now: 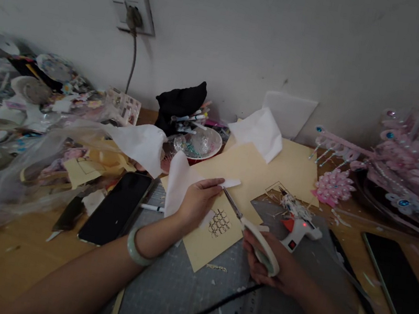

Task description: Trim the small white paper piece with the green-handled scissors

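Note:
My left hand [200,199] pinches a small white strip [232,183], which sticks out past the fingertips. Around their pale handles, my right hand [268,259] holds a pair of scissors [239,212]. The blades point up and left, with their tips close to the strip and my left fingers; I cannot tell whether they touch it. Below the hands lies a yellow sheet [200,251] bearing a dark lattice-like pattern [219,223]. Beside my left wrist stands a folded white piece of cloth or felt [178,184].
A grey cutting mat [217,307] covers the middle of the table. A glue gun [300,234] with a red light lies to the right. Phones lie at left [116,208] and right [395,287]. A cutter [69,214] rests at left; pink beaded ornaments [334,186] crowd the right.

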{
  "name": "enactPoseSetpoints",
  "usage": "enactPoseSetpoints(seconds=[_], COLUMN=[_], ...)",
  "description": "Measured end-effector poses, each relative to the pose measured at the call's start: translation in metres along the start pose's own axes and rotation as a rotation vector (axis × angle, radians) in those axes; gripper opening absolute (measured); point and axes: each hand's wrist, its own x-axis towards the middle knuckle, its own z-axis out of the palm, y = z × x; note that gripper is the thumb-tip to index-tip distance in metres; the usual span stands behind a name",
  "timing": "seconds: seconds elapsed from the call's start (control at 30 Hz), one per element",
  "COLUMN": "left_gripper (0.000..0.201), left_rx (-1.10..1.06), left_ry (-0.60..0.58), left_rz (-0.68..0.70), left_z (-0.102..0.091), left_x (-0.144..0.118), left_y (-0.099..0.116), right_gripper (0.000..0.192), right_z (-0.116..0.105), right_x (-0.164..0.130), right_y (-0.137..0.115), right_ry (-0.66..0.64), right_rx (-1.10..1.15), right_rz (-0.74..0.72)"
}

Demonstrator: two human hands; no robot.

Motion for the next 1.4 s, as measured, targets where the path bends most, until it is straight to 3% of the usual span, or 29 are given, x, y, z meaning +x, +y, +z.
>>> enactPoseSetpoints(seconds=[0.4,0.8,1.4], left_gripper=[0.027,0.024,0.026], left_rx=[0.007,-0.033,0.004], left_ry=[0.003,0.001,-0.005], left_rz=[-0.019,0.02,-0.021], left_z=[-0.001,0.0,0.0], left_x=[0.0,0.002,0.0], left_y=[0.0,0.0,0.001], right_gripper=[0.046,0.041,0.047], right_z=[0.001,-0.015,-0.005], right_x=[-0.002,0.003,0.004], right_y=[-0.001,0.011,0.004], right_ry=[0.024,-0.085,-0.021], right_rx=[-0.058,0.035,-0.03], right_rz=[0.005,-0.017,0.021])
